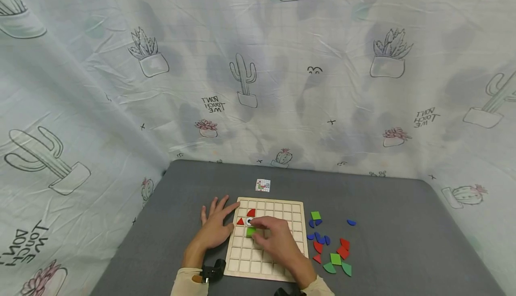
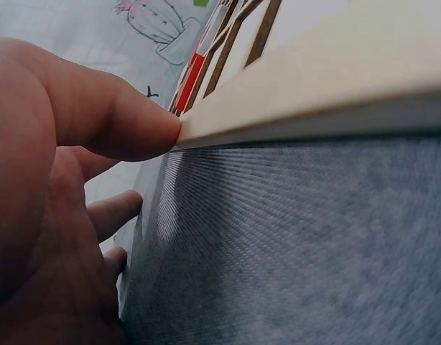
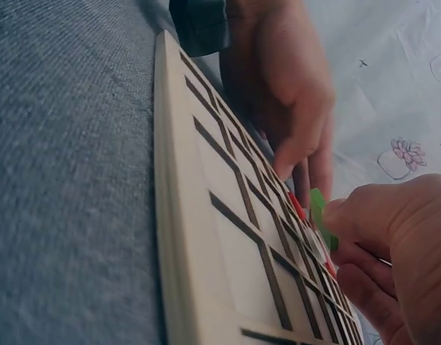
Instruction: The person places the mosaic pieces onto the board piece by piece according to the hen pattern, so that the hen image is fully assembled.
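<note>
A wooden grid board (image 1: 244, 266) lies on the grey table. My right hand (image 1: 278, 240) is over its left part, pinching a green square piece (image 1: 250, 232). In the right wrist view that green piece (image 3: 321, 219) stands tilted at the thumb tip. Close by on the board are a red quarter-circle piece (image 1: 251, 212), a red triangle (image 1: 240, 221) and a white eye piece (image 1: 248, 220) with a dark centre, partly covered by my fingers. My left hand (image 1: 215, 229) rests at the board's left edge with fingers spread, its thumb (image 2: 145, 129) touching the rim.
Loose pieces lie right of the board: several blue ones (image 1: 318, 237), red ones (image 1: 343, 252), green squares (image 1: 335, 259) and green quarter-circles (image 1: 329, 268). A small printed card (image 1: 263, 185) lies beyond the board. A patterned curtain (image 1: 258, 85) hangs behind the table.
</note>
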`<state>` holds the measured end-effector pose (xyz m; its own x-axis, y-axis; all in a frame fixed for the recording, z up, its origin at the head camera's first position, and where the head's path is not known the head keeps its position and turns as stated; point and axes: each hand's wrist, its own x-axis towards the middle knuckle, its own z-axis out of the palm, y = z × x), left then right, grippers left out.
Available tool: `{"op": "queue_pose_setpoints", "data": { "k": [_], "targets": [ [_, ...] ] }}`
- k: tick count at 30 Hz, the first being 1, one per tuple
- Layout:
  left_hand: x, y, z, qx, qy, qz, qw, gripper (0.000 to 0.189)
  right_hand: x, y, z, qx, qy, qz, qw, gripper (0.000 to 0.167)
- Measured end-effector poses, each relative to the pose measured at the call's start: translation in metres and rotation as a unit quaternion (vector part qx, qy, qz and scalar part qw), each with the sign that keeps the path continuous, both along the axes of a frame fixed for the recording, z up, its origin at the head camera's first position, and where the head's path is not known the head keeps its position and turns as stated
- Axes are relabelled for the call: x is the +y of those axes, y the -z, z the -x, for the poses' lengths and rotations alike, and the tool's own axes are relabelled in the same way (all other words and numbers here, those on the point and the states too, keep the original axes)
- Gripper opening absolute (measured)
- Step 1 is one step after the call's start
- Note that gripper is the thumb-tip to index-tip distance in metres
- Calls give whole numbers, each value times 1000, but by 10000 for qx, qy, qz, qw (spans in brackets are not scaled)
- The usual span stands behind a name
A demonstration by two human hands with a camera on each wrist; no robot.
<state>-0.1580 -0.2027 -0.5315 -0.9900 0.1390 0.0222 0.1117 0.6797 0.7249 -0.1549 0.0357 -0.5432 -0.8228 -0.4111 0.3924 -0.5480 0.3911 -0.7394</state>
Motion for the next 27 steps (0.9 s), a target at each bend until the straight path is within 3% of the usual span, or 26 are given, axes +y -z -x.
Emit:
{"op": "queue_pose_setpoints", "data": {
  "k": [10, 27],
  "targets": [
    [0, 2, 1, 43, 4, -9, 10000, 65, -8, 2, 1, 378, 38, -388, 9985, 32],
    [-1, 2, 1, 30, 30, 6, 10000, 65, -14, 1, -2, 616, 147, -834, 9945, 29]
  ]
}}
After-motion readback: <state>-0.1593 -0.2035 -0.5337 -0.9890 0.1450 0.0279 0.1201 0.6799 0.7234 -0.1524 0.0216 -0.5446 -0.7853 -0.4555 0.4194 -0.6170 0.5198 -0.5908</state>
